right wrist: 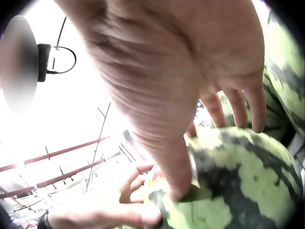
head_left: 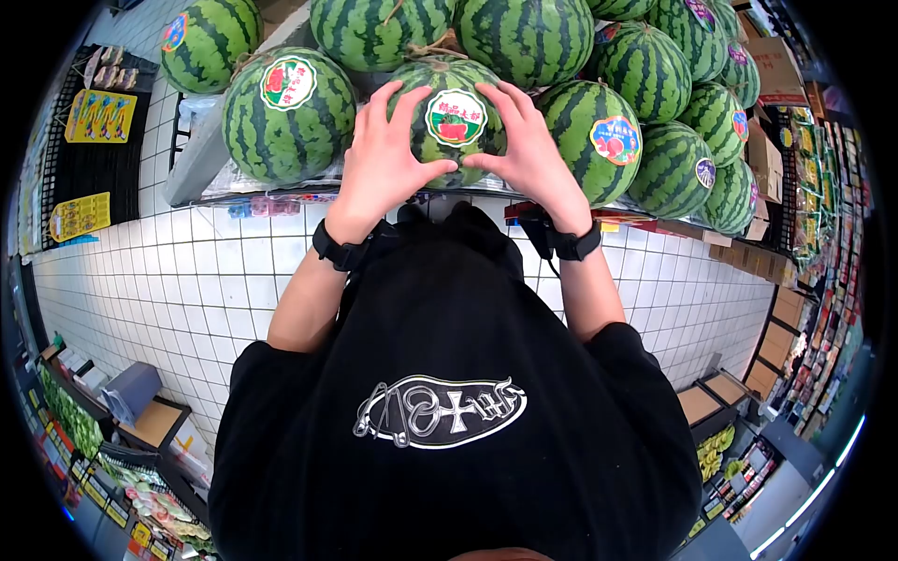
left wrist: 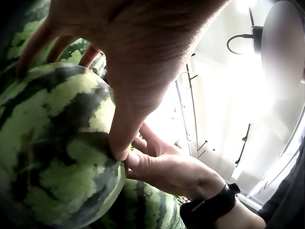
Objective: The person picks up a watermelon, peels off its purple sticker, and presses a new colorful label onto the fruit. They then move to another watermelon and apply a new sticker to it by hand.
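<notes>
A striped watermelon (head_left: 444, 77) with a round white and red sticker sits at the front of the pile, between both hands. The left hand (head_left: 383, 164) holds its left side, and the right hand (head_left: 531, 159) holds its right side. Their fingers are spread and bent over the rind, the thumbs nearly meeting below the sticker. In the left wrist view, the left hand (left wrist: 138, 62) lies over the melon (left wrist: 57, 152), thumb close to that of the right hand (left wrist: 178, 171). The right wrist view has the right hand (right wrist: 162, 71) on the melon (right wrist: 233, 186).
Another stickered watermelon (head_left: 281, 140) stands to the left, and one with an orange and blue sticker (head_left: 615, 140) to the right. Several more lie behind. The display's front edge (head_left: 253, 197) runs above a white tiled floor (head_left: 196, 280). Packaged goods (head_left: 101, 117) hang at far left.
</notes>
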The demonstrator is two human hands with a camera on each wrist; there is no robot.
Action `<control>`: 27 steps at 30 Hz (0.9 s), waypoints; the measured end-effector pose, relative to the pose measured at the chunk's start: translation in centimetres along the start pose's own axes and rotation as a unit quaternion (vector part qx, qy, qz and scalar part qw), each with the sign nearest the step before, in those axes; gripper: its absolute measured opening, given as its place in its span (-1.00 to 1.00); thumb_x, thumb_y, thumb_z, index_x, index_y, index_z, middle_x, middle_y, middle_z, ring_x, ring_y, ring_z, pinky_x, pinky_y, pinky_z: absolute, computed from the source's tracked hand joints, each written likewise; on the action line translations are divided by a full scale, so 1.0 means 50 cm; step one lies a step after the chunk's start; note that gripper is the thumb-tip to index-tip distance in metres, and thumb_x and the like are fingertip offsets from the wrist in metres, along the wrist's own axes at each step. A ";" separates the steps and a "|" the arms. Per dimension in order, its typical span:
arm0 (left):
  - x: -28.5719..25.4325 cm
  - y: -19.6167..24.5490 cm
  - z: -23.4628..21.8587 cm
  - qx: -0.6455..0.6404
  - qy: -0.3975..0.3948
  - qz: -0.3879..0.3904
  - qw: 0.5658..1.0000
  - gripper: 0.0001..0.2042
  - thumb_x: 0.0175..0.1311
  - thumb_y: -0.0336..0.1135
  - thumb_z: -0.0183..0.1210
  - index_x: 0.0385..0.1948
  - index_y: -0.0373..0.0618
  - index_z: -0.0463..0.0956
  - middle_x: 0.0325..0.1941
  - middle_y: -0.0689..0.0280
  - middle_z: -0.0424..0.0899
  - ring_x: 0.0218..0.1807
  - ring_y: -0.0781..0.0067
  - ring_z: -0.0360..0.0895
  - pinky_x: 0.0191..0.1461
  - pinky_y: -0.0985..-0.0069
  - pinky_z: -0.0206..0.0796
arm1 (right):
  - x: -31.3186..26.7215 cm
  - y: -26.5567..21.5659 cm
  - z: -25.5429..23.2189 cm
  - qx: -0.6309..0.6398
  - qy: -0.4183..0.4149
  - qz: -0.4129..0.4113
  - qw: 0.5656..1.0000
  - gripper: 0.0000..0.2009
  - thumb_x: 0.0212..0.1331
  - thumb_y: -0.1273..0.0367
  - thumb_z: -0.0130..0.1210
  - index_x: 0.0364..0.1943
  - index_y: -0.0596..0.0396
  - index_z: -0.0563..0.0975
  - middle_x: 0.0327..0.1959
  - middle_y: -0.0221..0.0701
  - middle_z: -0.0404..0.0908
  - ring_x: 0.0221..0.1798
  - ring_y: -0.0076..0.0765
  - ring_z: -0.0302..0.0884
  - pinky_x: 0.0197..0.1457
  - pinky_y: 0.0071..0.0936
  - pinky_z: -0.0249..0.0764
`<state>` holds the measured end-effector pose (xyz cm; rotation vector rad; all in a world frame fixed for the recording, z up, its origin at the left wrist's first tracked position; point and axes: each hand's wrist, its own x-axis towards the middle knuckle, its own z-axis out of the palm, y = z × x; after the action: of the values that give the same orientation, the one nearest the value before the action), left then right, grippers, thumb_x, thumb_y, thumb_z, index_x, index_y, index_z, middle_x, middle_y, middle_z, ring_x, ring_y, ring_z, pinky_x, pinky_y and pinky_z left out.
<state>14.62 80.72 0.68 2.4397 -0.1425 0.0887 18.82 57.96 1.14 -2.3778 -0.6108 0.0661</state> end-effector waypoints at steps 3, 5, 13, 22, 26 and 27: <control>0.001 -0.001 0.002 0.001 0.004 0.003 1.000 -0.08 -0.11 -0.07 0.62 0.40 0.13 0.33 0.54 0.14 0.22 0.48 -0.13 0.31 0.41 0.01 0.37 | 0.003 -0.004 -0.002 0.019 -0.009 0.014 1.000 -0.20 -0.02 0.31 0.52 0.39 -0.05 0.42 0.44 -0.08 0.34 0.46 0.19 0.34 0.47 -0.07 0.39; -0.003 -0.002 0.004 0.004 0.004 0.004 1.000 -0.08 -0.11 -0.06 0.62 0.40 0.12 0.32 0.54 0.14 0.22 0.48 -0.13 0.30 0.41 0.00 0.37 | 0.005 -0.012 -0.020 0.014 -0.002 0.010 1.000 -0.25 0.01 0.31 0.51 0.37 -0.05 0.44 0.43 -0.10 0.36 0.45 0.13 0.36 0.47 -0.10 0.40; -0.008 -0.004 0.008 0.003 0.013 0.004 1.000 -0.09 -0.07 -0.03 0.60 0.42 0.13 0.31 0.52 0.14 0.24 0.48 -0.12 0.31 0.42 0.02 0.37 | 0.009 -0.014 0.001 0.009 0.017 0.016 1.000 -0.32 0.04 0.33 0.49 0.33 -0.01 0.49 0.39 -0.19 0.42 0.43 0.01 0.42 0.45 -0.19 0.42; -0.003 -0.004 0.011 -0.024 0.096 0.080 0.992 -0.49 0.18 -0.16 0.47 0.16 -0.09 0.60 0.26 0.14 0.57 0.29 0.01 0.51 0.34 0.18 0.40 | -0.021 -0.037 0.030 0.015 0.084 0.015 0.996 -0.43 0.11 0.35 0.43 0.26 0.04 0.53 0.22 -0.14 0.51 0.26 0.06 0.53 0.31 -0.15 0.51; 0.007 0.001 0.017 -0.038 0.129 0.111 0.985 -0.63 0.21 -0.23 0.44 0.04 -0.11 0.66 0.10 0.19 0.66 0.19 0.08 0.57 0.27 0.23 0.43 | -0.014 -0.031 0.037 0.056 0.132 0.056 0.988 -0.48 0.13 0.37 0.40 0.23 0.06 0.56 -0.06 -0.21 0.62 0.05 -0.04 0.59 0.15 -0.20 0.54; 0.010 0.000 0.016 -0.040 0.132 0.109 0.984 -0.66 0.22 -0.25 0.43 0.01 -0.11 0.67 0.07 0.20 0.67 0.16 0.10 0.58 0.24 0.24 0.44 | -0.012 -0.031 0.037 0.057 0.128 0.062 0.988 -0.51 0.13 0.37 0.41 0.19 0.06 0.58 -0.09 -0.23 0.63 0.02 -0.07 0.60 0.12 -0.22 0.54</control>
<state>15.13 80.14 0.12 2.3004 -0.2866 0.4925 17.27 59.81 0.60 -2.2630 -0.3296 -0.1440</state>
